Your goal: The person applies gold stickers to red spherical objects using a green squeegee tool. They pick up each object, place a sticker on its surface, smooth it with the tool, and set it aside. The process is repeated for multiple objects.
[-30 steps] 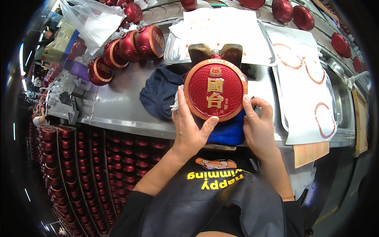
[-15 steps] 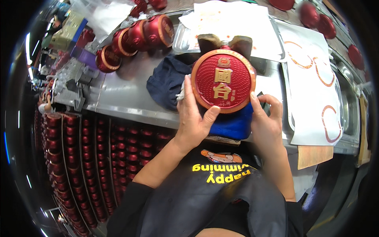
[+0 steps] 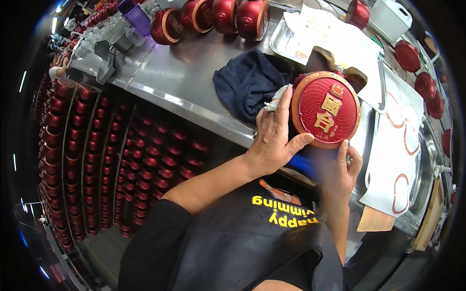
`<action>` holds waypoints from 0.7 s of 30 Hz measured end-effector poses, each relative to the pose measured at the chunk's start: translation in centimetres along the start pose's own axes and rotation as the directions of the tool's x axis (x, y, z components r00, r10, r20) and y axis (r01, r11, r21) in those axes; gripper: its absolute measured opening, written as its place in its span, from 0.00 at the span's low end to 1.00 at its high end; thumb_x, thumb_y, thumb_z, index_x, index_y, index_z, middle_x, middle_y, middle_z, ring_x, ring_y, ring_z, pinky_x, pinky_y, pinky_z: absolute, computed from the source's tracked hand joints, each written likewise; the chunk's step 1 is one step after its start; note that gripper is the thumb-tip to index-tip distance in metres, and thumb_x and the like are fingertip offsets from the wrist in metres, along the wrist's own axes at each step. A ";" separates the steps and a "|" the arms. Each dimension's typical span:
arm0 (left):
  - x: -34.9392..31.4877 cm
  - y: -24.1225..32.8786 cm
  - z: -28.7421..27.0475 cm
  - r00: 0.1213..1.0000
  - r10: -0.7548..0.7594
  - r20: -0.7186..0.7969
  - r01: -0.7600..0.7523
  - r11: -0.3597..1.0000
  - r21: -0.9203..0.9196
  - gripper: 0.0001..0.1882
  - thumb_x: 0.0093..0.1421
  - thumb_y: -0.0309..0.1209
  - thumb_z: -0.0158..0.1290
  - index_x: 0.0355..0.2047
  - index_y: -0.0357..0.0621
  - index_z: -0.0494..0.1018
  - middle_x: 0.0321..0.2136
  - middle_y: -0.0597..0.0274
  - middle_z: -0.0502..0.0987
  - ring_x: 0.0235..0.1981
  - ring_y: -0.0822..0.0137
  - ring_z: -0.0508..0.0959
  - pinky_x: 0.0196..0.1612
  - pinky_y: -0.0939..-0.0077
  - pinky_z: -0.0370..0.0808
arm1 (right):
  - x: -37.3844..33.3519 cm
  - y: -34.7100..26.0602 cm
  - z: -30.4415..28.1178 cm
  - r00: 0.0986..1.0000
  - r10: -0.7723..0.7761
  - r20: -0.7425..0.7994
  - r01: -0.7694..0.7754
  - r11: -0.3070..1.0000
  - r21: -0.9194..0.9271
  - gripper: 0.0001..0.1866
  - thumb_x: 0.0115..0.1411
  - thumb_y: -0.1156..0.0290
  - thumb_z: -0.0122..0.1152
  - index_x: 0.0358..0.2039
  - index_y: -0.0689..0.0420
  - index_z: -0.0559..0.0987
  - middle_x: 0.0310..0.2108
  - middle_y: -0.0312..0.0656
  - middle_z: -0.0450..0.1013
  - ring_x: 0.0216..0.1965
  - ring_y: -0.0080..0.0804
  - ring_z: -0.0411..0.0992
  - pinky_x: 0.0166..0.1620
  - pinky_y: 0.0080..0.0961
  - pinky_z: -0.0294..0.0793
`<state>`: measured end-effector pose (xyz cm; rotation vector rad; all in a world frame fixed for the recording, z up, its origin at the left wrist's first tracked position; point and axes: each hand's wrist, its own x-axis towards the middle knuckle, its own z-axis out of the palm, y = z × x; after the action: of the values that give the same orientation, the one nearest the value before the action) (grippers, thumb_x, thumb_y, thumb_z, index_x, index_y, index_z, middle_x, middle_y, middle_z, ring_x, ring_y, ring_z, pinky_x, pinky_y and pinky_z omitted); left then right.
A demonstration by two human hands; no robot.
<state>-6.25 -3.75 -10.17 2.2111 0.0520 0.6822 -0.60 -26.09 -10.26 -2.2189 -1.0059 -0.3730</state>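
Note:
A round, flat red bottle point(image 3: 323, 127) with an orange decorated rim and raised gold lettering faces me, resting against a stand with dark padded blocks point(image 3: 320, 59). Along its left side lies my left hand point(image 3: 275, 133), the fingers straight and together, the thumb on the lower rim. A crumpled white cloth point(image 3: 273, 101) sticks out from behind these fingers. My right hand point(image 3: 347, 162) touches the lower right rim with its index fingertip, the other fingers curled. Left of the bottle a dark blue cloth point(image 3: 248, 82) is bunched up. Blue fabric point(image 3: 302, 164) shows below the bottle.
More red bottles point(image 3: 225, 17) stand at the back of the metal table point(image 3: 170, 80). On the right, a white sheet point(image 3: 388, 179) carries orange curved strips point(image 3: 401, 194), near a sink point(image 3: 423, 186). Rows of red bottles point(image 3: 150, 150) fill the space below left.
The view has turned, so the bottle and table appear farther right and tilted. My right hand has slid down from the bottle's right side to its lower rim. My left hand stays at the left side.

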 end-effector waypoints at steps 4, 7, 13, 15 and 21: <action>0.1 -0.3 0.1 0.998 0.034 -0.048 -0.033 0.999 0.019 0.54 0.67 0.59 0.52 0.75 0.32 0.41 0.67 0.34 0.60 0.67 0.42 0.63 0.67 0.48 0.52 | -0.1 -0.1 -0.1 1.000 0.025 0.019 -0.024 1.000 -0.019 0.40 0.51 0.93 0.55 0.68 0.65 0.68 0.54 0.55 0.66 0.56 0.52 0.66 0.59 0.40 0.68; 0.3 -0.4 0.2 0.998 0.021 -0.059 -0.022 1.000 -0.008 0.53 0.66 0.59 0.53 0.74 0.32 0.43 0.66 0.34 0.61 0.66 0.42 0.64 0.67 0.49 0.54 | -0.1 -0.2 -0.2 0.999 0.027 0.024 -0.026 0.999 -0.031 0.39 0.52 0.93 0.54 0.68 0.66 0.68 0.54 0.55 0.65 0.56 0.51 0.66 0.59 0.39 0.68; 0.5 -0.8 0.1 0.999 -0.014 -0.042 0.010 0.997 -0.082 0.52 0.67 0.59 0.53 0.74 0.33 0.44 0.66 0.35 0.61 0.67 0.41 0.63 0.67 0.49 0.53 | 0.0 -0.5 -0.2 0.999 0.032 0.014 -0.031 0.999 -0.030 0.39 0.53 0.93 0.53 0.68 0.66 0.68 0.54 0.54 0.65 0.57 0.50 0.67 0.59 0.38 0.68; 0.6 -1.1 0.0 1.000 -0.005 -0.016 0.003 0.992 -0.125 0.51 0.67 0.58 0.52 0.74 0.34 0.43 0.67 0.35 0.60 0.68 0.41 0.62 0.68 0.49 0.52 | 0.1 -0.5 -0.2 0.999 0.030 0.016 -0.029 0.999 -0.032 0.39 0.53 0.93 0.53 0.69 0.66 0.67 0.54 0.54 0.66 0.57 0.49 0.67 0.59 0.38 0.69; 0.8 -1.9 -0.3 1.000 0.022 0.013 -0.019 0.978 -0.207 0.49 0.69 0.56 0.52 0.74 0.35 0.43 0.68 0.35 0.58 0.69 0.42 0.59 0.70 0.47 0.49 | 0.2 -0.5 -0.2 1.000 0.004 0.016 -0.004 0.999 -0.044 0.40 0.52 0.94 0.52 0.69 0.66 0.67 0.55 0.55 0.66 0.57 0.49 0.68 0.60 0.36 0.69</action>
<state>-5.37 -2.04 -11.03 2.0193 -0.0478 0.6518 -0.86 -25.83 -9.77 -2.2663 -1.0108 -0.3788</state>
